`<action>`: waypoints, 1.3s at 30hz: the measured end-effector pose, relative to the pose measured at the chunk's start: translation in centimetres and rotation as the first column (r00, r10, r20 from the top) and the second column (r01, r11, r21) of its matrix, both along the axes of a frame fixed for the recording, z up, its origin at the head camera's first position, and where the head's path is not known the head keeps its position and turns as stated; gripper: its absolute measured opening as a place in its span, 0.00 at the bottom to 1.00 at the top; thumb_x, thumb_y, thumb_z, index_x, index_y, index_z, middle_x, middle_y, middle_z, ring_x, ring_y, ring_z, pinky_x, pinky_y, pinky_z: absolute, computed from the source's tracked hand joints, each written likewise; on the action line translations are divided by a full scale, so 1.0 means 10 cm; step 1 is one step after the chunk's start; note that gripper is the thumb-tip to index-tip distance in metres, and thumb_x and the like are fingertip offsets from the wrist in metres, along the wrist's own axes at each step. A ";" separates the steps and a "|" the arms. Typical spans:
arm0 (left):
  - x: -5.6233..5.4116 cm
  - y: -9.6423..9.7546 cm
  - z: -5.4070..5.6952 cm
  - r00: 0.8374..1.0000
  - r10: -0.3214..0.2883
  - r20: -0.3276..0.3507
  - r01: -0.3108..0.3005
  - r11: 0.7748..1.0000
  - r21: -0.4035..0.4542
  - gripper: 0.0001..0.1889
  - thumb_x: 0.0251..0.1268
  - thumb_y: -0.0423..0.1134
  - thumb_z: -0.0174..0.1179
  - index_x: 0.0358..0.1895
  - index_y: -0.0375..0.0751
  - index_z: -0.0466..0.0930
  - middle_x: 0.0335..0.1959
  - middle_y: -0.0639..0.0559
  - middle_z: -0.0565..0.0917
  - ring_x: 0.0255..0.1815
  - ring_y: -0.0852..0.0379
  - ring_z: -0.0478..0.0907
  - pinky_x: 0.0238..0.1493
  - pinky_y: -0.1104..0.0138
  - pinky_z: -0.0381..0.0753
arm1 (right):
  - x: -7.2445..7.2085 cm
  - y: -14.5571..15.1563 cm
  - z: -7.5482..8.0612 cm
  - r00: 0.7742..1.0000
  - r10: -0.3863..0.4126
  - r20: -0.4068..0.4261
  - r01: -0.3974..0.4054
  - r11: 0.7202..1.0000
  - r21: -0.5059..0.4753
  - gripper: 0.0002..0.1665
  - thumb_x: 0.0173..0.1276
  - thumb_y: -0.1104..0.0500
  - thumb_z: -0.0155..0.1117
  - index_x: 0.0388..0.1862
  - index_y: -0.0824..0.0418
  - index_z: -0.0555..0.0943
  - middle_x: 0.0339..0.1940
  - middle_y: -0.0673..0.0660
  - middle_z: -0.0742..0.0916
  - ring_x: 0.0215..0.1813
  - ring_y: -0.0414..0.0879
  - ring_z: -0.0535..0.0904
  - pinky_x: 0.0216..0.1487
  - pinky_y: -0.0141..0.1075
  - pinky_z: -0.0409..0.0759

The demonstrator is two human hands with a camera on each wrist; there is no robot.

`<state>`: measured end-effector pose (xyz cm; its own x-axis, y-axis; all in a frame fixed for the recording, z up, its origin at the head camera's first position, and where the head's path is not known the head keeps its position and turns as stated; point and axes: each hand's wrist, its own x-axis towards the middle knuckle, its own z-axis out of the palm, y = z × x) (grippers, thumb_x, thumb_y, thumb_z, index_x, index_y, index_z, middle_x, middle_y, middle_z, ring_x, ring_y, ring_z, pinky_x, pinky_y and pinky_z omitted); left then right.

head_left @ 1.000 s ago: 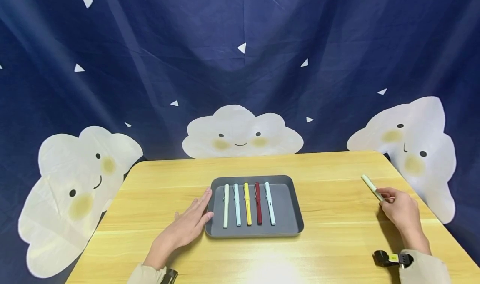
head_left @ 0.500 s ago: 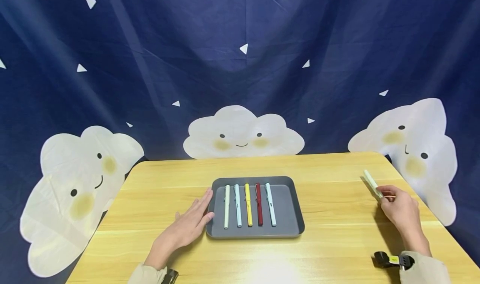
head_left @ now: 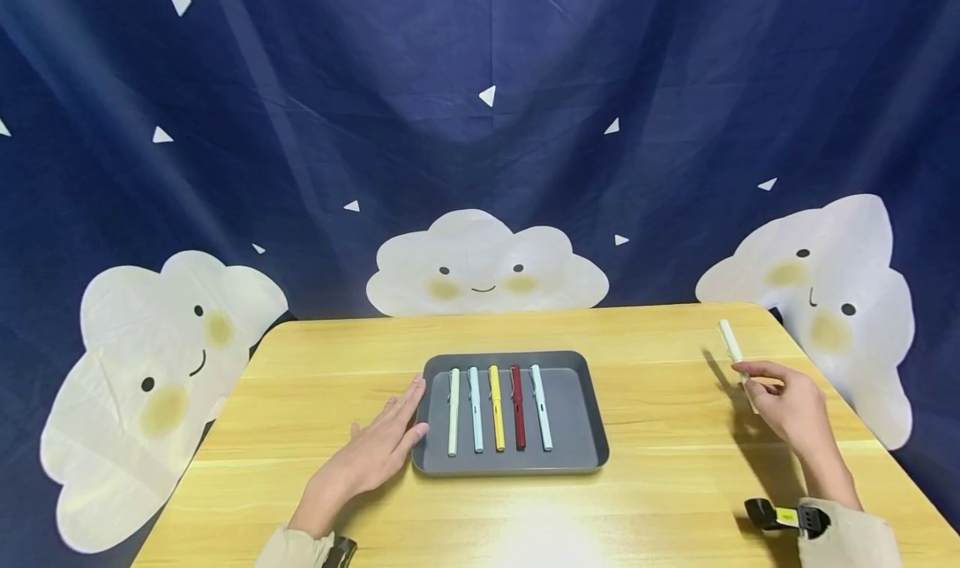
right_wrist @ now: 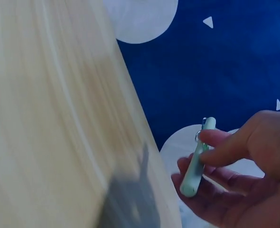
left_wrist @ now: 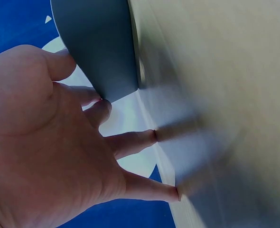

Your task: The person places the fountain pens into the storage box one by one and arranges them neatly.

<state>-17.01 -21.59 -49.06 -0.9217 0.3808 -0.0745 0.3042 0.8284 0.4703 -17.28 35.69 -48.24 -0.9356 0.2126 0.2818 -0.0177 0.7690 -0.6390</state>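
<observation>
Between thumb and fingers my right hand (head_left: pixel 791 401) pinches a pale green pen (head_left: pixel 729 341) above the right side of the table; the right wrist view shows the same pen (right_wrist: pixel 195 171) with its clip near the far end. My left hand (head_left: pixel 375 447) rests against the left edge of a dark grey tray (head_left: pixel 588 460), fingers straight, some fingertips touching the table in the left wrist view. Inside the tray several pens lie side by side: a pale green pen (head_left: pixel 453 414), a light blue pen (head_left: pixel 476 410), a yellow pen (head_left: pixel 496 410), a dark red pen (head_left: pixel 517 410) and another light blue pen (head_left: pixel 542 410).
The wooden table (head_left: pixel 660 485) ends at a rounded back edge. Behind it hangs a dark blue curtain (head_left: pixel 315 118) with white clouds and small triangles. A black wrist strap device (head_left: pixel 783 516) sits at the right sleeve.
My right hand has raised the pen off the tabletop and turned it more upright, its shadow now apart from it. The left hand and the tray stay in place.
</observation>
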 end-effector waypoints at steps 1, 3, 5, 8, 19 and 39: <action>0.00 0.00 0.00 1.000 0.000 -0.001 0.000 1.000 0.001 0.35 0.85 0.54 0.41 0.85 0.53 0.40 0.85 0.57 0.43 0.81 0.35 0.51 0.60 0.17 0.46 | 0.00 -0.01 0.02 1.000 0.008 0.004 -0.008 1.000 -0.016 0.17 0.73 0.65 0.57 0.54 0.68 0.86 0.42 0.69 0.89 0.19 0.30 0.72 0.12 0.35 0.65; 0.00 0.00 0.00 1.000 0.000 -0.003 0.000 1.000 0.001 0.35 0.85 0.54 0.41 0.85 0.53 0.40 0.85 0.57 0.43 0.81 0.35 0.51 0.60 0.17 0.46 | -0.01 -0.04 0.05 0.999 0.031 0.016 -0.030 0.997 -0.077 0.18 0.74 0.64 0.56 0.55 0.69 0.86 0.42 0.69 0.90 0.23 0.28 0.78 0.14 0.33 0.70; 0.00 0.00 0.00 1.000 0.000 -0.002 0.000 1.000 0.002 0.35 0.85 0.54 0.41 0.85 0.53 0.40 0.85 0.57 0.42 0.81 0.35 0.51 0.59 0.17 0.46 | -0.01 -0.07 0.08 0.998 0.059 0.025 -0.054 0.987 -0.149 0.18 0.75 0.63 0.56 0.56 0.70 0.85 0.41 0.65 0.91 0.28 0.30 0.84 0.19 0.31 0.76; 0.00 -0.01 0.00 1.000 0.000 0.004 0.000 1.000 0.003 0.35 0.85 0.55 0.41 0.85 0.53 0.40 0.85 0.57 0.42 0.81 0.35 0.51 0.60 0.17 0.46 | 0.00 -0.10 0.12 0.993 0.108 0.049 -0.090 0.954 -0.285 0.17 0.78 0.62 0.57 0.58 0.69 0.85 0.37 0.55 0.93 0.32 0.38 0.90 0.22 0.29 0.78; 0.00 -0.01 0.02 1.000 -0.002 0.006 0.002 1.000 0.003 0.35 0.85 0.55 0.41 0.85 0.54 0.40 0.85 0.57 0.42 0.81 0.35 0.51 0.60 0.17 0.45 | -0.04 -0.18 0.14 0.971 0.238 -0.019 -0.220 0.859 -0.462 0.20 0.79 0.67 0.55 0.66 0.74 0.78 0.37 0.40 0.91 0.37 0.38 0.90 0.38 0.26 0.84; 0.00 0.00 0.02 1.000 -0.003 0.013 0.003 1.000 0.000 0.35 0.85 0.55 0.42 0.85 0.53 0.39 0.85 0.57 0.42 0.81 0.35 0.51 0.60 0.17 0.45 | -0.04 -0.35 0.18 0.958 0.285 -0.011 -0.253 0.830 -0.498 0.17 0.73 0.64 0.67 0.59 0.61 0.87 0.38 0.46 0.92 0.38 0.38 0.90 0.36 0.36 0.87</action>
